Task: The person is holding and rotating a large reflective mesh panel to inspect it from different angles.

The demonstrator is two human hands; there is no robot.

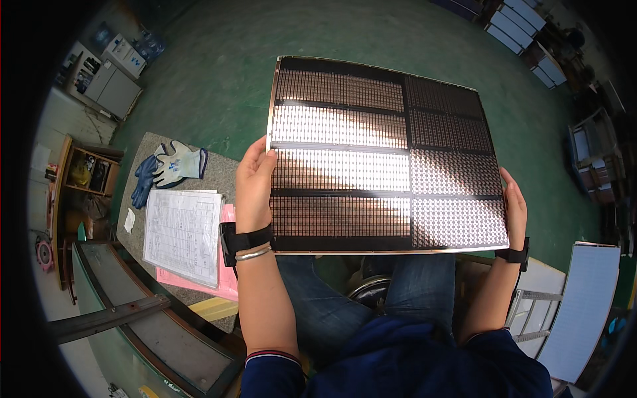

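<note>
A thin, rectangular dark panel (371,194) is held up in front of me above my lap. Fine grid patterns in several blocks cover its face, and light glares across the middle and the lower right. My left hand (253,174) grips the left edge, thumb on the face and fingers behind it. On the opposite side my right hand (515,202) clasps the right edge, with its fingers partly hidden. The panel's lower edge tilts toward me, above my jeans (338,298). Black bands circle both wrists.
At left a grey stone-like table (149,149) carries work gloves (179,162), printed sheets (182,232) and a pink folder (229,272). A metal-framed glass case (133,298) stands nearer. A pale blue-white board (580,308) leans at right beside a metal rack (533,312). Cabinets (111,86) stand far left.
</note>
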